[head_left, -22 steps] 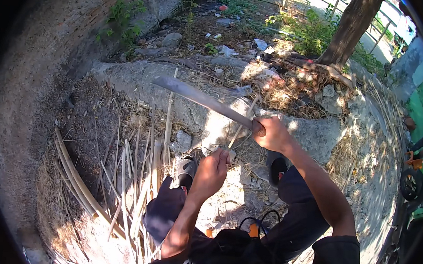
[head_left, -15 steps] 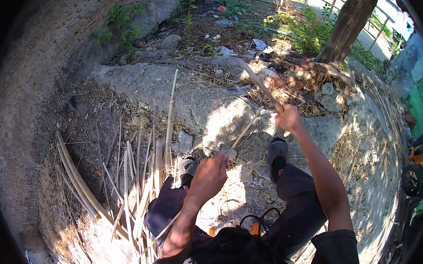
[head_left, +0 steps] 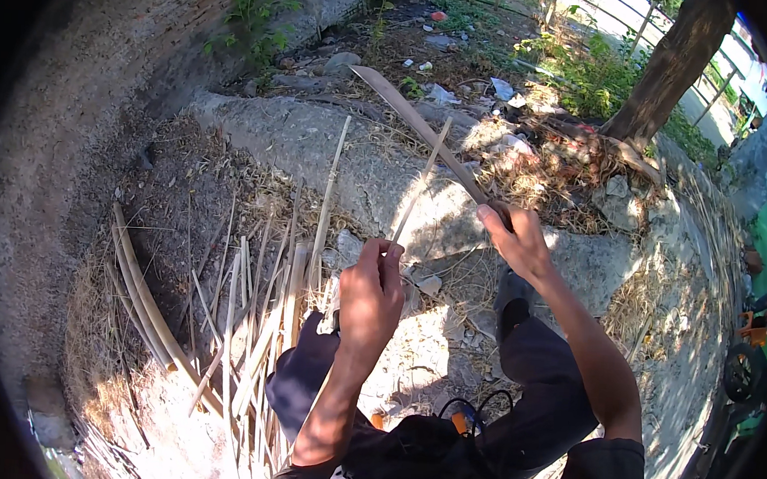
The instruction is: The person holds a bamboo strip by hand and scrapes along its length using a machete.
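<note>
My right hand is closed round the handle of a machete, whose long blade points up and to the left. In my left hand, a thin bamboo strip is pinched between thumb and fingers. Its upper end slants up and right, passing close to the blade; whether they touch I cannot tell. Part of the strip is hidden by my hand and forearm. Beside my left leg lie several split bamboo strips, with one long strip sticking up above the others.
Curved bamboo pieces lie at the left near the rough wall. A stone ledge crosses ahead of my feet. Beyond it are litter, dry roots and a tree trunk. Green and orange objects stand at the far right.
The machete has swung leftward and now crosses the strip's upper end. My left hand has risen, and the strip stands steeper and reaches higher. The view has shifted slightly.
</note>
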Demonstrator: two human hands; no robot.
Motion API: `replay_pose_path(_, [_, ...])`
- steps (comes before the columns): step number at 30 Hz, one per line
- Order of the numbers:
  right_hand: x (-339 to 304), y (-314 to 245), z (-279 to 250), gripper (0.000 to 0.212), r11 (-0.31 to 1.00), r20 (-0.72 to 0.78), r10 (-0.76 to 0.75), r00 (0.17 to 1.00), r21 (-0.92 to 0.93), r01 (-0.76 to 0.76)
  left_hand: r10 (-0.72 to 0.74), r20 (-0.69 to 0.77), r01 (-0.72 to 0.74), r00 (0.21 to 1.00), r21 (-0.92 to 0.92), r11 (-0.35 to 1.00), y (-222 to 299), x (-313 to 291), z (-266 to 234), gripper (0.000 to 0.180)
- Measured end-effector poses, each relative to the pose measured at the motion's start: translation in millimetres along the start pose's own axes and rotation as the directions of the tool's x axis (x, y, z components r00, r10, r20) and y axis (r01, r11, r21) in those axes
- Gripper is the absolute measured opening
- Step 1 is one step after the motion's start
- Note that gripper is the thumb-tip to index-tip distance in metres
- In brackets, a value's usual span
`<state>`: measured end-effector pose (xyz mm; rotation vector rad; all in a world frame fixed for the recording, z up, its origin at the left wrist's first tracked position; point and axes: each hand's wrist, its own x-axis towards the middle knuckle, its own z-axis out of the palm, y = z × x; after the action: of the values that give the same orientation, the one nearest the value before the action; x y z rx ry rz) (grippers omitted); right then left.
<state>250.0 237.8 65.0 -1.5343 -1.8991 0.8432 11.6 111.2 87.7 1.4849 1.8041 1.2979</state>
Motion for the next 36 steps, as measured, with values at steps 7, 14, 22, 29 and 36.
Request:
replay_pose_path(7, [-9, -29, 17, 0.053, 0.982, -0.142, -0.153, 0.978, 0.091, 0.167, -0.129, 0.038, 0.133, 0.991, -0.137, 0.982, 25, 0, -21, 0.021])
replay_pose_path(14, [2, -29, 6, 0.054, 0.997, -0.202, -0.067, 0.977, 0.028, 0.074, -0.107, 0.007, 0.107, 0.994, -0.078, 0.991, 19, -4, -17, 0.021])
replay_pose_path(22, [-14, -50, 0, 0.048, 0.929, -0.187, -0.366, 0.912, -0.010, 0.371, -0.124, 0.226, 0.184, 0.966, -0.271, 0.945, 11, -8, -5, 0.020])
replay_pose_path(29, [-28, -50, 27, 0.059, 0.864, 0.100, -0.493, 0.864, -0.054, 0.500, -0.146, 0.316, 0.271, 0.937, -0.398, 0.877, 7, -5, -1, 0.020])
replay_pose_path(36, [-32, -44, 36, 0.051, 0.847, 0.170, -0.515, 0.840, -0.046, 0.529, -0.153, 0.268, 0.237, 0.951, -0.316, 0.919, -5, -5, 0, 0.024])
